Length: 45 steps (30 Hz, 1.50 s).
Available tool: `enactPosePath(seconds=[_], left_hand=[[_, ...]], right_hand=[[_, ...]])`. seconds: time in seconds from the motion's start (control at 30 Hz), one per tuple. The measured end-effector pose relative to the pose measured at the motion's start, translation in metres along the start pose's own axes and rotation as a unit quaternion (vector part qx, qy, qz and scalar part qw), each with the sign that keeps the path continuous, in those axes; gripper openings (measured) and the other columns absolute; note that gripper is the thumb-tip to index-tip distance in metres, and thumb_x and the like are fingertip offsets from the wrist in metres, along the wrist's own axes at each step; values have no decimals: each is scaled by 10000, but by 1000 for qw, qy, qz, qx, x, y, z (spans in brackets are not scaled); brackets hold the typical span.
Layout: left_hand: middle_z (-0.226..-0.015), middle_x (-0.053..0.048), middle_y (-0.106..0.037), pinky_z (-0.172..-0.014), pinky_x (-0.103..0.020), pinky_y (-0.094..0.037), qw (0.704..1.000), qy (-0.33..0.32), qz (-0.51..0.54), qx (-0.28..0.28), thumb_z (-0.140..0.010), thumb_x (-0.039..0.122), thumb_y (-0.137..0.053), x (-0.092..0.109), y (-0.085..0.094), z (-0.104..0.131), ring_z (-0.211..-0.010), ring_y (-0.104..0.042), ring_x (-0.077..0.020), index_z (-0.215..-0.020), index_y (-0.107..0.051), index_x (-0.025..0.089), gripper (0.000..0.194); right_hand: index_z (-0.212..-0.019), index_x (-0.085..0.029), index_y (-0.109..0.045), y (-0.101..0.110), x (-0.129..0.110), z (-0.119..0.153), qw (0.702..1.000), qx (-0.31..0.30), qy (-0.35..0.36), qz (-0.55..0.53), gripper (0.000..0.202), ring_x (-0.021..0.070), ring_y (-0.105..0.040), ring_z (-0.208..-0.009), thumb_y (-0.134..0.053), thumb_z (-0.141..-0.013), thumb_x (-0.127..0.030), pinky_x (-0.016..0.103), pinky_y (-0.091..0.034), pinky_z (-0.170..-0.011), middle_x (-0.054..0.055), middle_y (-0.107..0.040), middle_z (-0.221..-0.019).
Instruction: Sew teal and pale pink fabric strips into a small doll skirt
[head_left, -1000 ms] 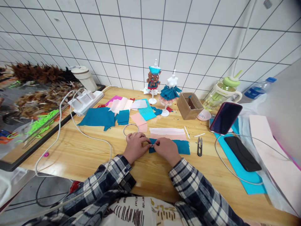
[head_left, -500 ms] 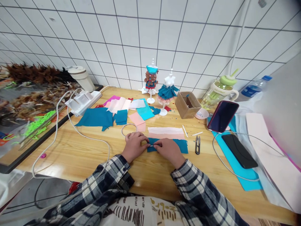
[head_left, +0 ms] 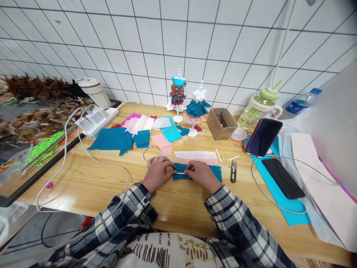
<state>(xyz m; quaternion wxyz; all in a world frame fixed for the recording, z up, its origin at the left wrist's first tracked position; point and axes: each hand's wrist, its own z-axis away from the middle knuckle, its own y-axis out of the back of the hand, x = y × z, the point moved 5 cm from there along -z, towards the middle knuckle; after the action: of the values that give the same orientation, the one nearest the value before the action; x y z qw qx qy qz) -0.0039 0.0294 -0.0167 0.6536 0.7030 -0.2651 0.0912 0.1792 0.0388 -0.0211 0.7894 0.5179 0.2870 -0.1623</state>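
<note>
A teal fabric strip point(head_left: 216, 173) lies flat on the wooden table in front of me. Across its left part runs a thin white strip point(head_left: 181, 173), possibly tape. My left hand point(head_left: 157, 172) pinches the left end of this strip at the fabric's left edge. With thumb and finger together, my right hand point(head_left: 201, 175) holds the strip farther right, over the fabric. Just beyond the teal piece lie pale pink fabric strips point(head_left: 195, 155). A thin pale ring point(head_left: 144, 153), perhaps a tape roll, sits beyond my left hand.
Thread snips point(head_left: 233, 172) and a white stick-like piece point(head_left: 232, 158) lie right of the fabric. Behind stand two small dressed mannequins point(head_left: 198, 108) and a cardboard box point(head_left: 220, 128). Fabric scraps point(head_left: 111, 139) and a white cable point(head_left: 111, 163) are left; a black phone point(head_left: 283, 178) lies right.
My right hand has moved slightly right, away from my left, so more of the white strip shows between them. The left hand stays at the fabric's left edge.
</note>
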Motion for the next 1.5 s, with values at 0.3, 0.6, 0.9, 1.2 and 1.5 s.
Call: enactPosePath(seconds=[0.3, 0.6, 0.9, 1.2, 1.5], left_hand=[[-967, -9, -644, -934, -453, -276, 1000, -1, 3, 4, -766, 409, -704, 1, 1, 1, -995, -538, -238, -845, -719, 309, 128], [-979, -14, -644, -940, -450, -280, 1000, 2, -1, 1, -769, 412, -695, 2, 1, 1, -995, -530, -237, -861, -720, 298, 148], [-965, -10, -652, -932, -451, -287, 1000, -1, 10, 7, -800, 379, -672, 0, 1, 1, -994, -541, -230, -859, -711, 303, 104], [-1184, -61, -641, -1071, -429, -265, 996, -78, -21, 45, -932, 382, -468, 20, 18, 17, -1160, -515, -229, -1153, -625, 251, 301], [-1563, -98, -263, -1172, -486, -18, 954, -224, -161, -118, -953, 558, -300, 45, -29, 53, -1435, -242, -256, -1510, -220, 177, 680]], right_hand=[[-788, -209, -650, 0, -1, -3, 999, 13, 1, 34, 103, 127, -580, -728, -652, -807, -310, 229, -329, -598, -3, -678, -774], [-807, -203, -658, -1, -9, 0, 996, 30, -2, 88, 102, 146, -574, -769, -640, -817, -302, 248, -310, -621, 12, -670, -793], [-838, -237, -652, 22, 0, 15, 988, 96, -42, 112, 212, 151, -545, -704, -592, -863, -439, 260, -278, -587, -3, -656, -745], [-1322, -242, -541, -4, -10, 63, 940, 162, 200, 224, 408, 226, -488, -918, -426, -932, -206, 345, -338, -805, 72, -617, -949], [-1234, -257, -602, -14, -10, 62, 933, 162, 178, 268, 330, 216, -452, -858, -452, -943, -298, 368, -273, -736, 53, -593, -881]])
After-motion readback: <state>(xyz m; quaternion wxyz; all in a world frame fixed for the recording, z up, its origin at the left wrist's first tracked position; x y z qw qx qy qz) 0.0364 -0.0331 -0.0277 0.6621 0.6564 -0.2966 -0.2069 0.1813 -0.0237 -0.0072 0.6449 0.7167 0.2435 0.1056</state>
